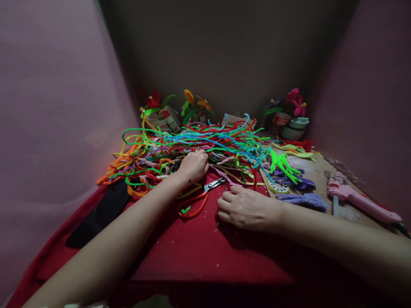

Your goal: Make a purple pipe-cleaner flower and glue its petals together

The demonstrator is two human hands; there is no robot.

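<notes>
A big heap of coloured pipe cleaners [192, 145] lies across the back of a red cloth [199, 252]. My left hand [193, 166] reaches into the heap's near edge, its fingers curled among the strands. My right hand [245, 208] rests on the cloth with fingers bent, pinching the end of a pink pipe cleaner [224, 176] that runs back into the heap. Scissors with orange-red handles [196, 200] lie between my two hands, blades pointing at the heap.
A pink glue gun [359, 199] lies at the right on a brown board [316, 169] with green and purple pipe-cleaner pieces [289, 171] and a tape roll [278, 187]. Pipe-cleaner flowers [189, 102] and cups [295, 127] stand at the back. A black flat object [99, 214] lies at the left.
</notes>
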